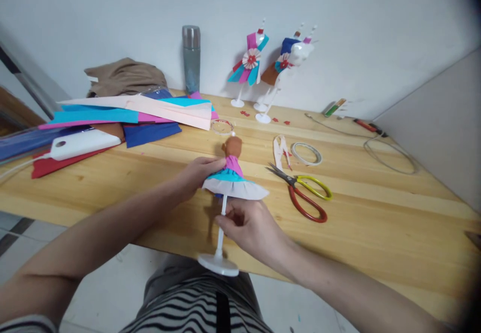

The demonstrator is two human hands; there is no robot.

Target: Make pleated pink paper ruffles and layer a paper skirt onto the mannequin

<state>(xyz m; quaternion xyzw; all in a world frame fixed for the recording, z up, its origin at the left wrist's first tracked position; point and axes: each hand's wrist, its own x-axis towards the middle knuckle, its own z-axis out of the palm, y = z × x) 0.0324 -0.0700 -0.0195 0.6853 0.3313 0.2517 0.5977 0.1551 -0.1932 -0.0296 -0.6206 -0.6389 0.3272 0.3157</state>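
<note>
A small mannequin (233, 147) on a white stand is tilted over the table's front edge, its round base (218, 265) nearest my body. It wears a crepe paper dress (234, 172) with a brown top, pink waist, and blue and whitish skirt layers. My left hand (199, 173) is closed on the mannequin's side at the waist, thumb on the bodice. Below the skirt, my right hand (251, 222) pinches the white pole (221, 235) between thumb and fingers. The skirt hides some of its fingertips. Scissors (295, 182) with one yellow and one red handle lie just right of the mannequin.
Behind are a roll of tape (307, 154), a pale paper strip (278, 153) and several mannequins, including a dressed one (251, 59). Crepe paper sheets (150, 111), a white power strip (86, 142) and a brown cloth (124, 77) are left. A flask (191, 59) stands by the wall.
</note>
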